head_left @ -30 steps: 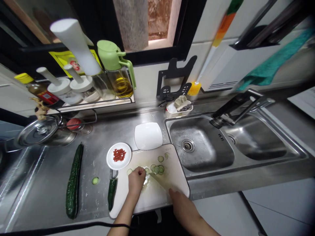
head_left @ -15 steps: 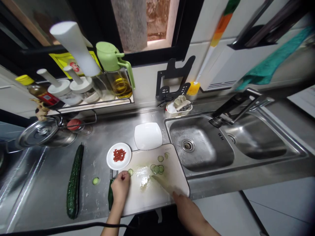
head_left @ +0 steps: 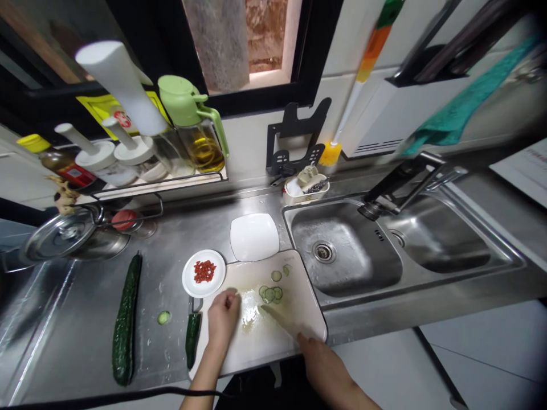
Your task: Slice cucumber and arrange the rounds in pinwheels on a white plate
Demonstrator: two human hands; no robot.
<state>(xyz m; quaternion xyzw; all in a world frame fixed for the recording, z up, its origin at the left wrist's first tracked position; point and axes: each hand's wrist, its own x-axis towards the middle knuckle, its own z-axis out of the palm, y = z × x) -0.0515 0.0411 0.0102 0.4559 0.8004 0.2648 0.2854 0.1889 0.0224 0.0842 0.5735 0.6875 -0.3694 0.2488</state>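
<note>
My right hand [head_left: 320, 359] grips a knife [head_left: 277, 319] by its handle, and the blade lies low over the cutting board [head_left: 239, 356], pointing up and left. Just beyond the tip are several thin cucumber slices [head_left: 270, 294], two of them set apart toward the far right corner. My left hand [head_left: 223, 319] is over the board's left part with its fingers curled closed; whatever they hold is hidden. Left of that wrist, a cut piece of cucumber [head_left: 192, 340] rests along the board's left edge. A cucumber end [head_left: 163, 318] lies on the steel counter.
A small plate of chopped red bits [head_left: 187, 276] and a white square dish [head_left: 254, 236] adjoin the board's far side. A whole cucumber [head_left: 125, 324] lies left. The double sink [head_left: 342, 245] is right; a condiment rack [head_left: 149, 185] hangs behind. A black cable [head_left: 162, 391] crosses in front.
My left hand has moved right across the board. The slice that showed by its fingertips is out of sight now. The knife and my right hand have barely moved.
</note>
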